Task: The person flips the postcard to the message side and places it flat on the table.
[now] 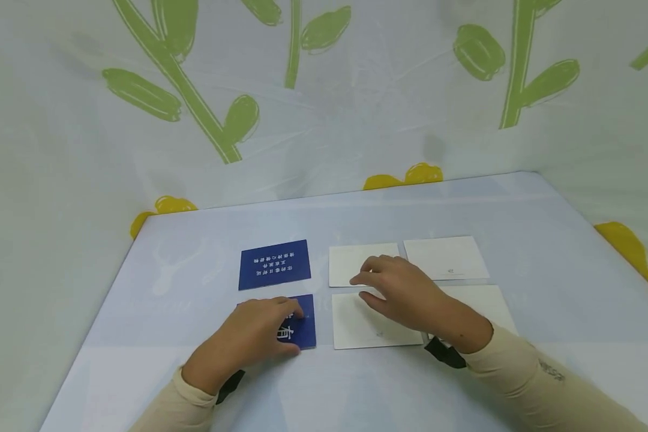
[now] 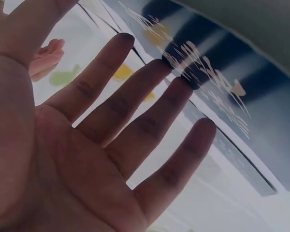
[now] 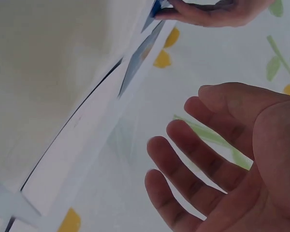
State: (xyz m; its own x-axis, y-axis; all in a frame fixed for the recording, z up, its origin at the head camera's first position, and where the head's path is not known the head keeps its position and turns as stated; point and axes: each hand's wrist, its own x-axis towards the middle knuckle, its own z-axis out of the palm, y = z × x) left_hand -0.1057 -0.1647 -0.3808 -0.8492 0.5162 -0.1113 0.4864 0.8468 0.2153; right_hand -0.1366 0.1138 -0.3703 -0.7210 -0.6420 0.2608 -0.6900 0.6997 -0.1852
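Note:
Spread over the lower blue card (image 1: pixel 306 324), my left hand (image 1: pixel 259 330) covers much of its left side. Its thumb lies by the card's near edge. In the left wrist view the extended fingertips meet the dark blue card (image 2: pixel 217 63) with white script; nothing is gripped. Above that card lies another blue card (image 1: pixel 275 265) with small white lettering. My right hand (image 1: pixel 405 294) hovers with loosely bent fingers over the lower middle white card (image 1: pixel 356 330) and the upper middle white card (image 1: pixel 348 264). In the right wrist view this hand (image 3: pixel 232 150) holds nothing.
Farther right lie an upper white card (image 1: pixel 445 258) and a lower white card (image 1: pixel 486 300), the latter partly behind my right forearm. The cards form two rows on a pale table (image 1: pixel 194 264). Behind rises a white cloth (image 1: pixel 356 120) with green leaves and yellow shapes.

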